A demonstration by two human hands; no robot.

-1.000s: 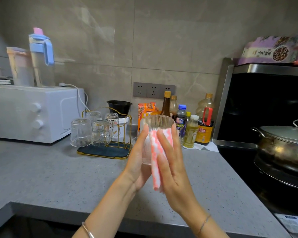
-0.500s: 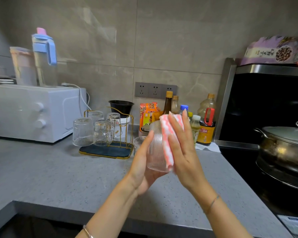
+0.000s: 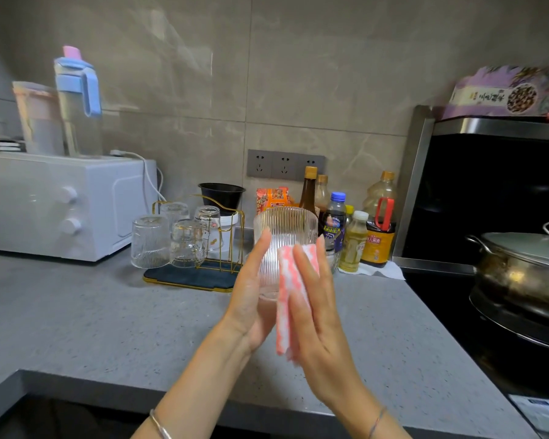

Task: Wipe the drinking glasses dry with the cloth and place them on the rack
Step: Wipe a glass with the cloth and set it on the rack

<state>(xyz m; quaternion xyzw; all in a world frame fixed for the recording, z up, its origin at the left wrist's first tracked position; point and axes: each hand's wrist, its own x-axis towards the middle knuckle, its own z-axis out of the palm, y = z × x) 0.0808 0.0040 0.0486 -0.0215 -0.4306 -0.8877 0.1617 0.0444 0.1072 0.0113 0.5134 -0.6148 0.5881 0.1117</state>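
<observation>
**Grip and glass.** The ribbed glass point(image 3: 284, 236) is held upright in the air above the tabletop point(image 3: 108, 327), mouth up, between the two hands. The left hand point(image 3: 251, 299) holds it from below and from the left. Its palm is wrapped about the base, and one digit lies straight up the near wall almost to the rim. The right hand point(image 3: 314, 312) is spread flat with its fingers straight and together. It presses the folded pink-and-white cloth point(image 3: 287, 296) against the right side of the glass. The cloth covers the lower wall and hangs down past the base, under the palm.

**Obscured.** The remaining left fingers lie behind the glass and cannot be made out. The right thumb is hidden. The bottom of the glass is masked by the left palm and the cloth. Both forearms are cut off at the lower edge, with a bracelet on each wrist.

**Surroundings.**
- The gold wire rack point(image 3: 239, 236) stands on a dark tray behind and left of the hands, well apart from them. It carries several upturned glasses point(image 3: 150, 240).
- A white oven point(image 3: 45, 204) stands at far left, with a blue-lidded bottle point(image 3: 76, 103) on top.
- Sauce bottles point(image 3: 379, 223) are grouped behind the glass, against the grey tiled wall point(image 3: 298, 74) and below a strip of sockets point(image 3: 285, 164).
- A lidded steel pot point(image 3: 526, 264) sits on the dark hob at right.
- The tabletop is grey speckled stone.
</observation>
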